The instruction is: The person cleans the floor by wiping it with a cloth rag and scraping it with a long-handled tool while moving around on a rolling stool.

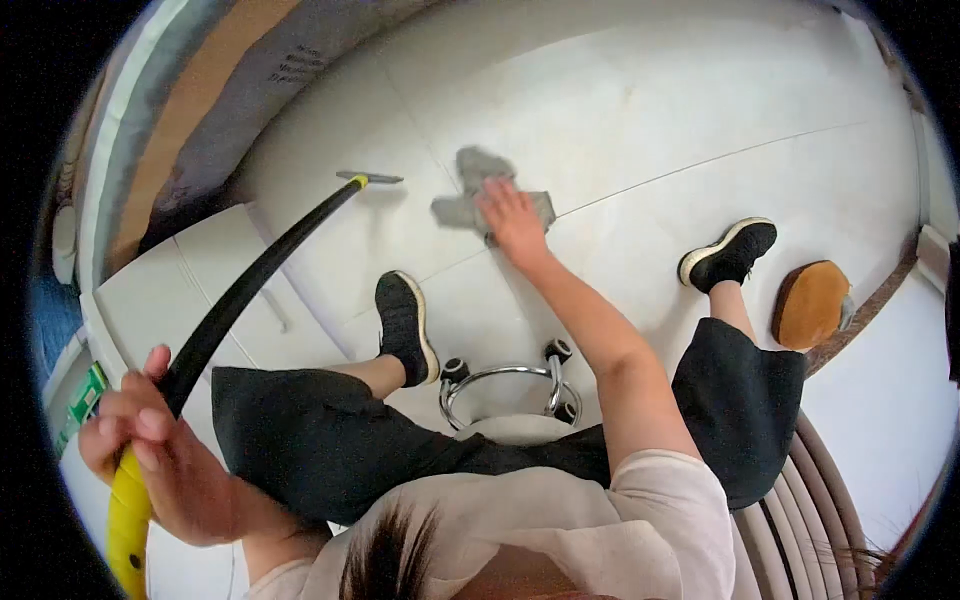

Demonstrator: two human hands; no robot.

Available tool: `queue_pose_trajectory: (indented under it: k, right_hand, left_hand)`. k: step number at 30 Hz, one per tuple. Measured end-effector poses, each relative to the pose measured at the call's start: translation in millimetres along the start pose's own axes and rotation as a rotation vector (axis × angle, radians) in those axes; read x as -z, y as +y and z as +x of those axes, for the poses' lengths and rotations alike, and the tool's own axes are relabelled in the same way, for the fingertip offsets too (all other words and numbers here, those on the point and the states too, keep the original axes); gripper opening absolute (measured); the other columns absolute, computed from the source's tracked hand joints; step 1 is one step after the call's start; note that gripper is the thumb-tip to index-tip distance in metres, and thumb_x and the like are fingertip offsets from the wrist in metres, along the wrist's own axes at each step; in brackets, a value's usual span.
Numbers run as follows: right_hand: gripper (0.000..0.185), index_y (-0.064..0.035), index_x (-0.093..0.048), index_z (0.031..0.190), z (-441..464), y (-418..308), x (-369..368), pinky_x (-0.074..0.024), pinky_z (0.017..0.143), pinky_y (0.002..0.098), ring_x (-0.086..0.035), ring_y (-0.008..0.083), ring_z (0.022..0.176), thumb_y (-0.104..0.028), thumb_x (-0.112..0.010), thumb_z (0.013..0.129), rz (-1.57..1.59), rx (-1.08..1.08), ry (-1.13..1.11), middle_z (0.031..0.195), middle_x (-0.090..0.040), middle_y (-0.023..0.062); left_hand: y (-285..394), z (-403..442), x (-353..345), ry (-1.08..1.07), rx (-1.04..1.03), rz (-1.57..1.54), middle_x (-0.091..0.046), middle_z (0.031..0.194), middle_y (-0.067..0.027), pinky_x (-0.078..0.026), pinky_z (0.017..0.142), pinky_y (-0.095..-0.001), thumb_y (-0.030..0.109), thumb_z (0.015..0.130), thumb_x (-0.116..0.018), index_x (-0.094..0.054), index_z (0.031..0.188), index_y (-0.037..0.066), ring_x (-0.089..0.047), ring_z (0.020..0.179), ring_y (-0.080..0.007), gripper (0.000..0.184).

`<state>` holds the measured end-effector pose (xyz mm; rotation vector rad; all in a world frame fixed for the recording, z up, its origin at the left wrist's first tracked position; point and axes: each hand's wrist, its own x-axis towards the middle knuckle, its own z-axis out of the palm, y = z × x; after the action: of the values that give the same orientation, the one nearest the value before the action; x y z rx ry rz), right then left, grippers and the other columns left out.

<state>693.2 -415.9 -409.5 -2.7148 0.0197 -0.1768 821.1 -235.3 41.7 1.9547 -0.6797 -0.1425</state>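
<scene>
My left hand, at the lower left, is closed around a long black-and-yellow pole. The pole slants away over the floor and ends in a thin grey crosspiece; lens distortion bends its shape. My right hand reaches forward and down, its fingers stretched out over a crumpled grey cloth on the white floor. Both the hand and the cloth are somewhat blurred. Part of the cloth lies hidden under my fingers.
Between my black shoes stands a chrome stool base on casters. A white cabinet and a large cardboard box border the left. To the right lie a brown oval object and a ribbed brown seat or cover.
</scene>
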Motion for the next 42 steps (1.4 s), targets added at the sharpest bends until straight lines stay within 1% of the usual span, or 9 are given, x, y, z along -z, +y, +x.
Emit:
queue_pose_trajectory:
  k: [4, 8, 13, 19, 25, 27, 30, 32, 42]
  right_hand:
    - [0.055, -0.0099, -0.049, 0.123, -25.5, 32.6, 2.7, -0.0316, 0.102, 0.046, -0.038, 0.0351, 0.126, 0.004, -0.054, 0.071, 0.218, -0.082, -0.008, 0.135, -0.042, 0.0162]
    - [0.055, -0.0121, -0.046, 0.128, -55.1, 149.2, 36.1, -0.0371, 0.1, 0.0404, -0.042, 0.0344, 0.121, 0.005, -0.046, 0.076, -0.045, -0.447, 0.13, 0.132, -0.044, 0.0176]
    - [0.047, -0.0052, -0.052, 0.122, -77.0, 193.0, 124.4, -0.0404, 0.095, 0.0399, -0.049, 0.0356, 0.113, -0.005, -0.052, 0.075, 0.316, -0.91, 0.096, 0.123, -0.051, 0.0206]
    - [0.046, -0.0025, -0.056, 0.117, -103.1, 159.2, 164.2, -0.0433, 0.088, 0.0355, -0.058, 0.0326, 0.101, -0.01, -0.054, 0.071, 0.71, -0.842, 0.285, 0.105, -0.062, 0.0204]
    - [0.04, -0.0016, -0.057, 0.116, -75.2, 106.8, 333.7, -0.0458, 0.081, 0.0285, -0.059, 0.0162, 0.089, -0.004, -0.053, 0.076, 0.963, -0.761, 0.463, 0.098, -0.064, 0.0074]
    - [0.039, -0.0001, -0.054, 0.118, -76.0, 67.1, 393.5, -0.0459, 0.082, 0.0283, -0.058, 0.0164, 0.091, -0.002, -0.052, 0.079, 1.034, -0.666, 0.478, 0.102, -0.062, 0.0076]
    - [0.04, 0.0004, -0.05, 0.122, -84.3, 64.1, 460.6, -0.0461, 0.084, 0.028, -0.058, 0.0163, 0.094, -0.001, -0.052, 0.082, 0.898, -0.587, 0.457, 0.106, -0.061, 0.0086]
    - [0.041, 0.0008, -0.049, 0.122, -94.9, 58.1, 492.0, -0.0457, 0.084, 0.0276, -0.058, 0.0162, 0.094, -0.001, -0.051, 0.082, 0.832, -0.518, 0.509, 0.107, -0.06, 0.0092]
    - [0.045, 0.0016, -0.05, 0.122, -129.5, 74.9, 410.8, -0.0437, 0.085, 0.0285, -0.057, 0.0168, 0.094, -0.001, -0.053, 0.077, 1.06, -0.731, 0.647, 0.104, -0.061, 0.0084]
  left_hand:
    - [-2.7, 3.1, 4.9, -0.029, 0.019, -0.097, -0.05, 0.093, -0.0081, -0.032, 0.102, -0.0571, 0.008, 0.09, -0.051, -0.048, 0.106, 0.004, -0.051, 0.095, -0.0227, 0.017]
    - [10.9, 15.2, -14.2, 0.143, 0.027, -0.061, -0.056, 0.092, -0.0107, -0.042, 0.096, -0.0496, 0.005, 0.09, -0.047, -0.049, 0.115, 0.002, -0.056, 0.095, -0.0198, 0.024]
    - [46.8, 21.1, -33.4, 0.168, 0.046, -0.137, -0.06, 0.092, -0.007, -0.05, 0.084, -0.0252, 0.007, 0.089, -0.055, -0.056, 0.111, 0.002, -0.062, 0.083, -0.0127, 0.023]
    - [66.9, 21.2, -42.9, 0.097, -0.056, -0.205, -0.058, 0.077, 0.0006, -0.047, 0.067, -0.0211, 0.014, 0.086, -0.061, -0.064, 0.099, 0.004, -0.05, 0.063, -0.0054, 0.017]
    - [79.5, 17.9, -40.7, 0.053, -0.079, -0.226, -0.043, 0.065, 0.0055, -0.046, 0.074, -0.025, 0.021, 0.086, -0.06, -0.064, 0.102, 0.005, -0.04, 0.059, -0.0039, 0.022]
    - [97.8, -1.6, -13.4, 0.128, -0.067, -0.277, -0.045, 0.059, 0.0019, -0.039, 0.048, -0.0213, 0.015, 0.086, -0.057, -0.047, 0.117, 0.004, -0.038, 0.044, -0.0053, 0.034]
    - [110.7, -8.7, -4.6, 0.109, -0.079, -0.279, -0.046, 0.061, 0.0012, -0.041, 0.049, -0.022, 0.016, 0.086, -0.059, -0.045, 0.118, 0.005, -0.041, 0.045, -0.0062, 0.037]
    - [107.1, -14.0, -4.5, 0.057, -0.16, -0.232, -0.043, 0.064, 0.0056, -0.045, 0.071, -0.0251, 0.02, 0.086, -0.06, -0.064, 0.1, 0.006, -0.04, 0.059, -0.0042, 0.02]
    - [111.5, -6.6, -33.5, -0.079, -0.086, -0.089, -0.047, 0.069, 0.0037, -0.044, 0.069, -0.0244, 0.017, 0.085, -0.059, -0.063, 0.101, 0.006, -0.042, 0.063, -0.006, 0.019]
